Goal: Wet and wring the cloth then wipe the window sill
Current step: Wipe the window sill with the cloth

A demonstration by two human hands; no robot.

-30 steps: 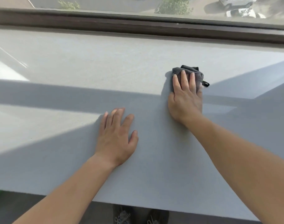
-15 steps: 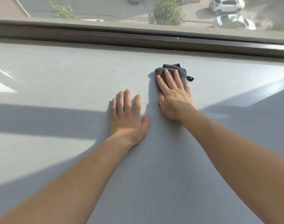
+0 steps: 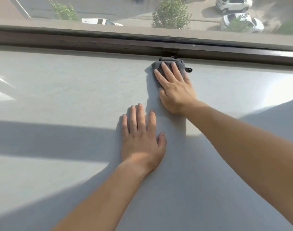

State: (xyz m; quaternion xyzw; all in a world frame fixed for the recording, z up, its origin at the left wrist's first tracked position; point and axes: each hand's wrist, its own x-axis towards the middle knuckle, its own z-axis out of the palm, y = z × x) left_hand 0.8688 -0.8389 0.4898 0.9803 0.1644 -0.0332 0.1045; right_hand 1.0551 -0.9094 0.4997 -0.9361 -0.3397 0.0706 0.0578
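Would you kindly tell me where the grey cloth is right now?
Head view, upper right of centre: the grey cloth lies under the right hand on the sill, against the dark window frame.

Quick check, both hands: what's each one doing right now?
Left hand: open, flat on the window sill, holding nothing.
Right hand: open, pressing the grey cloth flat against the sill.

Cloth (image 3: 169, 65) on the window sill (image 3: 75, 87) at its far edge, touching the window frame (image 3: 92, 40), right hand (image 3: 175, 87) flat on top, left hand (image 3: 141, 139) flat on the sill nearer and left, apart from the cloth.
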